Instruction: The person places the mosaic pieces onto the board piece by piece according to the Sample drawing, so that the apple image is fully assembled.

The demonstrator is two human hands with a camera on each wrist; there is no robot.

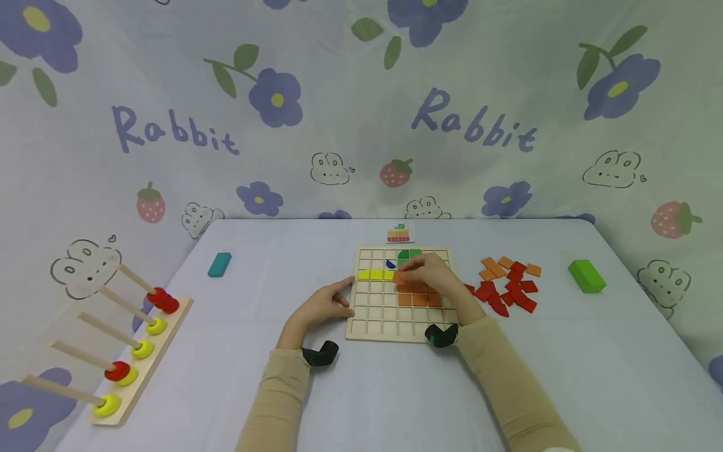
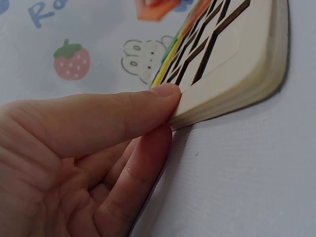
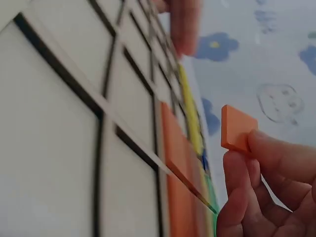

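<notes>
My right hand [image 1: 432, 272] pinches an orange square tile [image 3: 239, 128] between thumb and fingers, over the middle of the wooden grid board [image 1: 373, 331]. My left hand [image 1: 321, 306] holds the board's left edge, its thumb [image 2: 165, 94] on the rim in the left wrist view. Yellow tiles [image 1: 369, 274] lie in a row at the board's left, with a blue piece [image 1: 390, 264] and green pieces [image 1: 403, 255] above. More orange tiles [image 1: 419, 300] fill cells below the right hand, which partly hides them.
Loose red tiles [image 1: 522, 298] and orange tiles [image 1: 492, 267] lie right of the board. A picture card [image 1: 400, 233] is behind it. A green block [image 1: 587, 276] stands far right, a teal block [image 1: 219, 265] left. A wooden peg rack [image 1: 152, 361] with red and yellow rings stands at the left edge.
</notes>
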